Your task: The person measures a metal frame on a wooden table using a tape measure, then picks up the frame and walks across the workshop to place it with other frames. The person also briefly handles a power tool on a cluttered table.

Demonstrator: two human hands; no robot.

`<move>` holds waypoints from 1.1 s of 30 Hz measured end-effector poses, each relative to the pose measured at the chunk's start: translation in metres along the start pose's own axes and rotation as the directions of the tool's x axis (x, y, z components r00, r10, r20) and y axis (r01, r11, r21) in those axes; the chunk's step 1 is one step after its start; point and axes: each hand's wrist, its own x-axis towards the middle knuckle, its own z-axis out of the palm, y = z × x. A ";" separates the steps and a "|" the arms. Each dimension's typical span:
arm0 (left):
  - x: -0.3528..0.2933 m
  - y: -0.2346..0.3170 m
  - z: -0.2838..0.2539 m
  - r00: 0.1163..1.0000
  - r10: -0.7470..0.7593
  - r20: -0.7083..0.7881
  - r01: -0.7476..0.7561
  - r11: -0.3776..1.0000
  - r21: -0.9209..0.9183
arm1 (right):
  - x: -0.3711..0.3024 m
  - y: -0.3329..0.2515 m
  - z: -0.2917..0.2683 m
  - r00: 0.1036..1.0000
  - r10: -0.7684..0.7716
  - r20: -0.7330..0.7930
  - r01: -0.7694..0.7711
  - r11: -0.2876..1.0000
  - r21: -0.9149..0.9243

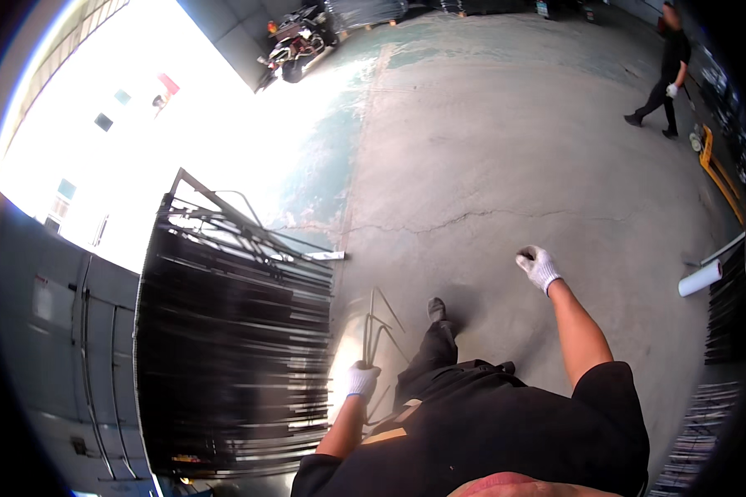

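Note:
My left hand (360,380), in a white glove, is closed around thin bent metal rods (371,331) that stick up and out past the fingers. They are beside a tall stack of dark metal frames (232,331) on my left, whose rod ends point toward me. My right hand (539,267), also white-gloved, is held out over the concrete floor with its fingers curled in. Nothing shows in it. One of my shoes (437,309) is stepping forward between the hands.
A person in dark clothes (670,70) walks at the far right, near a yellow pallet jack (718,170). A white roll (700,279) and stacked dark metal parts (696,439) line the right side. A motorcycle (297,45) stands by the bright doorway at the far left.

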 end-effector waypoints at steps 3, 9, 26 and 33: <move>0.101 0.056 0.009 1.000 0.024 0.005 -0.024 0.999 0.024 | 0.052 0.018 0.014 0.992 0.124 -0.027 -0.124 0.992 -0.023; 0.268 0.236 -0.044 0.998 0.007 0.059 -0.001 0.995 -0.101 | 0.015 0.094 0.044 0.362 0.919 0.155 -0.907 0.386 -0.171; 0.590 0.656 -0.080 0.970 0.235 0.065 -0.228 0.968 -0.101 | 0.640 -0.168 0.035 0.942 0.315 -0.114 -0.322 0.945 -0.057; 0.701 0.768 -0.053 0.875 0.308 0.373 -0.330 0.944 -0.006 | 0.678 -0.228 -0.011 0.871 0.273 -0.408 -0.213 0.959 0.187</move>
